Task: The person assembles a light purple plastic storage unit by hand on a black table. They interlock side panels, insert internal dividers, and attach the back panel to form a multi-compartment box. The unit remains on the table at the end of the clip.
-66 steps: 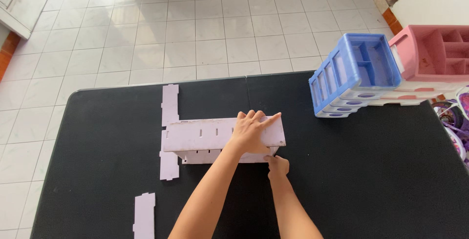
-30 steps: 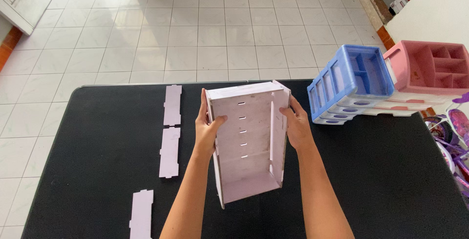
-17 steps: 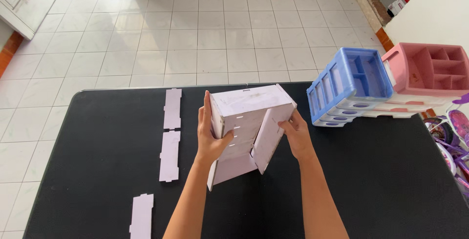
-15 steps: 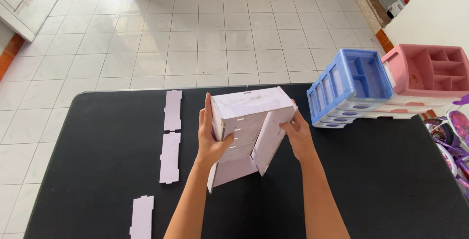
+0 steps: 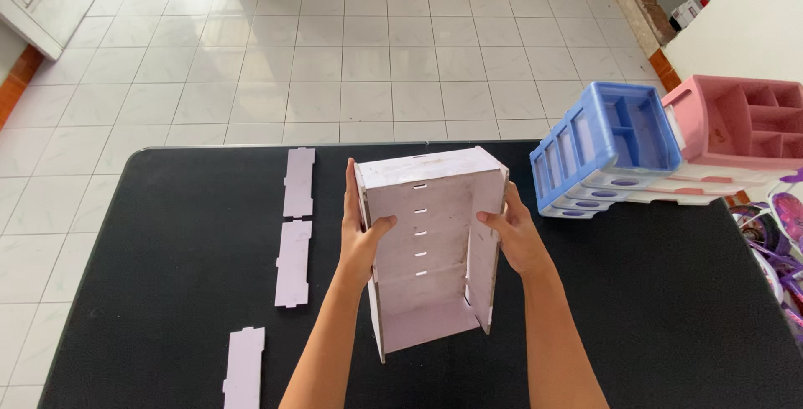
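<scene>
A pale lilac box frame (image 5: pixel 427 250), open at the front with a row of slots down its back panel, stands tilted on the black table (image 5: pixel 652 292). My left hand (image 5: pixel 361 229) grips its left side wall, thumb inside. My right hand (image 5: pixel 514 233) grips its right side wall, thumb inside. Three flat lilac panels lie to the left: one far (image 5: pixel 299 181), one in the middle (image 5: pixel 294 263), one near the front edge (image 5: pixel 244 367).
A blue drawer organiser (image 5: pixel 606 150) and a pink one (image 5: pixel 740 125) lie on their sides at the table's right back. Purple items (image 5: pixel 782 233) sit at the right edge. White floor tiles (image 5: pixel 335 58) stretch beyond the table.
The frame was lifted from lying flat, turned about in both hands, and now faces me with its open front and slotted back in view.
</scene>
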